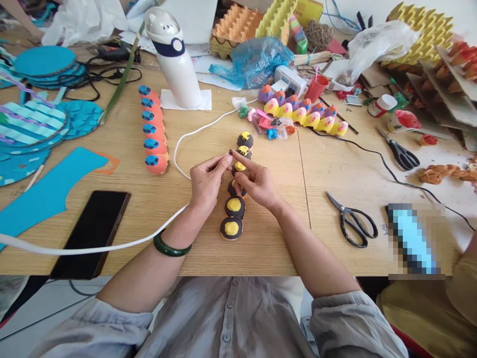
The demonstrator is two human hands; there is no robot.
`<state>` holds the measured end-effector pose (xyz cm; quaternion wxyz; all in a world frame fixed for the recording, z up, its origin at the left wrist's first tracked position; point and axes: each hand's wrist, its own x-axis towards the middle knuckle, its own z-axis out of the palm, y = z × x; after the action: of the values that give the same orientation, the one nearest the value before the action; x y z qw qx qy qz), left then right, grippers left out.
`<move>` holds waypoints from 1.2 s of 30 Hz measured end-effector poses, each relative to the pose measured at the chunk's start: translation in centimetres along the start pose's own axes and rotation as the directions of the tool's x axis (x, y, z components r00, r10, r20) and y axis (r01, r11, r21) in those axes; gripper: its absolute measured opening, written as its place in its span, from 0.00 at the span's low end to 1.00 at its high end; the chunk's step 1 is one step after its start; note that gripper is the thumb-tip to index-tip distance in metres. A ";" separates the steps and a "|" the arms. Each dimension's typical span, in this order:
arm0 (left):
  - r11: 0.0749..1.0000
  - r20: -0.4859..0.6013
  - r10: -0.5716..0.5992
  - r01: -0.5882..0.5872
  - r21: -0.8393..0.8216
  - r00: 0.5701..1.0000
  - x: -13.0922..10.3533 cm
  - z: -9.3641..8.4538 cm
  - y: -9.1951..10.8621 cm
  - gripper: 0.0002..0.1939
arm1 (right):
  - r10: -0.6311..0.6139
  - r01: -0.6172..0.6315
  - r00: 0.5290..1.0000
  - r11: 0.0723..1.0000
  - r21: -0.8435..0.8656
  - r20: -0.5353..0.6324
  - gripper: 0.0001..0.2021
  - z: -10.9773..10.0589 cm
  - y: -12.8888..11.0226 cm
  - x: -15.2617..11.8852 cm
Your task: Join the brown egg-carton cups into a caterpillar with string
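Observation:
A row of egg-carton cups, painted black with yellow discs on top, stands upright in a line before me. Above the row, my left hand pinches a tiny dark bit between thumb and fingertips; its material is too small to tell. My right hand reaches in from the other side, index finger stretched out to the bit. Its thumb is apart from that finger, low over the row. Both hands partly cover the middle cups. On the farther cups, small black marks show on the yellow.
An orange cup row with blue tops stands left. Purple and yellow cup rows lie behind bagged clay. A white cable crosses my left forearm. Scissors, a phone and a white bottle surround the work.

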<state>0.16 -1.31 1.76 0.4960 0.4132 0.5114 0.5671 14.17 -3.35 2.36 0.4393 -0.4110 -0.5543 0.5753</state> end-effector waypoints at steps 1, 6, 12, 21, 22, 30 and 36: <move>1.000 -0.009 0.001 -0.001 -0.007 1.000 0.0 0.0 0.1 0.17 | 0.000 0.001 1.000 1.000 -0.011 0.004 0.37 0.1 -0.1 -0.1; 0.999 -0.063 0.026 -0.024 0.035 0.998 0.1 0.0 0.3 0.16 | -0.022 0.020 1.000 0.993 -0.117 -0.015 0.34 0.3 -0.2 -0.6; 0.997 -0.071 0.025 -0.020 0.073 0.997 0.1 0.2 0.3 0.15 | -0.068 0.045 0.991 0.980 -0.195 -0.113 0.26 0.3 0.3 -0.3; 0.959 0.096 0.185 -0.201 0.201 0.978 -0.5 -0.1 0.2 0.09 | -0.072 0.078 0.935 0.997 0.001 -0.348 0.16 -0.5 0.0 0.6; 0.945 0.120 0.203 -0.226 0.237 0.972 -0.6 -0.1 0.3 0.09 | -0.074 0.077 0.931 0.997 -0.007 -0.356 0.16 -0.6 0.0 0.6; 0.970 0.182 0.118 -0.152 0.188 0.976 -0.7 0.1 0.4 0.09 | -0.041 0.058 0.931 0.998 0.036 -0.363 0.20 -0.7 0.3 0.8; 0.994 0.201 -0.092 0.102 -0.040 0.975 -0.8 0.4 0.8 0.15 | 0.010 0.056 0.941 0.981 0.186 -0.339 0.21 -0.9 0.2 0.9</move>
<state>0.58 -2.00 2.63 0.5817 0.4299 0.4647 0.5108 14.76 -2.29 2.13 0.5724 -0.4527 -0.4169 0.5418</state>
